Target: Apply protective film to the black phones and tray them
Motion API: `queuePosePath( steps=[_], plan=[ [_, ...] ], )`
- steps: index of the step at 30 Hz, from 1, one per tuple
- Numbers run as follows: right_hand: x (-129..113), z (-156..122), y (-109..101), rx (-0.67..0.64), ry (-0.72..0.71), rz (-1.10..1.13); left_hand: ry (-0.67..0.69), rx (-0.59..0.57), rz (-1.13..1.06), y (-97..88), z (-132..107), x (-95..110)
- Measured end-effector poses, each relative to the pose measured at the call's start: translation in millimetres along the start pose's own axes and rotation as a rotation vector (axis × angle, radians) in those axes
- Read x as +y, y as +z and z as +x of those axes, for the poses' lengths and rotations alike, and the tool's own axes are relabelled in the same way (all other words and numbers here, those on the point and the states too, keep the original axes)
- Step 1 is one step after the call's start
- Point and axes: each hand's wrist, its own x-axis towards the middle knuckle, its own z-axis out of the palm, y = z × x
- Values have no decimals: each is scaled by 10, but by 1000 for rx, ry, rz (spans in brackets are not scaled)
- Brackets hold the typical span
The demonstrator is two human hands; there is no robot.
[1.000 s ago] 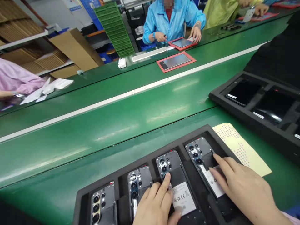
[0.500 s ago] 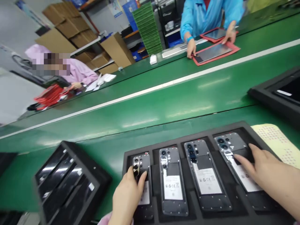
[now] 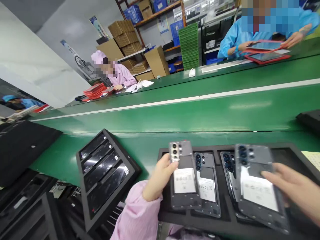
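Now the two outer phones are being held up over the black tray; a moment ago both were lying in their slots. At the tray's nine o'clock, the left hand is gripping the left phone, thumb pressing near its edge and the fingertips hiding behind. At three o'clock, the right hand is pinching the right phone, thumb lying over the back, other fingers mostly out of sight. So, as I'm judging it, the outer pair is being handled together, while the left inner phone and right inner phone are staying in the tray, partly covered. On the left inner phone, a white label is showing a CE mark and what is looking like a recycling symbol; print on the held phones is blurring, and I'm finding no readable brand.
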Motion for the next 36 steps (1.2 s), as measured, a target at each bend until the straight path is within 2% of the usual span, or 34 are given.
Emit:
queuePosePath(
  steps=[2,4,7,10,13,16,19,21,24,27,29,31,32,34,36],
  plan=[
    [-107,62,157,-76,71,-32,-38,-81,135,205,87,-25],
    [-130,118,205,-66,59,-171,-59,-83,258,339,147,-74],
    [-110,166,179,-11,-22,-304,-57,-78,321,383,161,-118],
    [-130,193,207,18,-5,-221,-103,-103,301,390,142,-93],
    [-177,210,316,56,59,-139,-161,-109,237,494,140,-64],
    [-206,180,410,50,80,-5,-161,-124,124,648,118,-107],
    [-277,88,407,27,62,205,-138,-108,5,729,56,-193],
    [-401,12,377,40,96,354,-128,-77,-101,726,18,-215],
    [-674,-65,430,42,146,547,-129,5,-394,694,9,-140],
    [-873,-27,693,-23,18,638,-217,-28,-696,702,46,-15],
    [-908,63,924,45,-123,602,-242,-76,-797,730,63,28],
    [-897,166,1106,139,-200,534,-175,-46,-808,753,63,38],
    [-889,208,1159,139,-206,511,-113,-11,-785,757,58,41],
    [-887,262,1180,26,-224,500,32,31,-697,747,49,63],
    [-895,281,1117,-92,-327,495,206,10,-585,718,51,105]
  ],
)
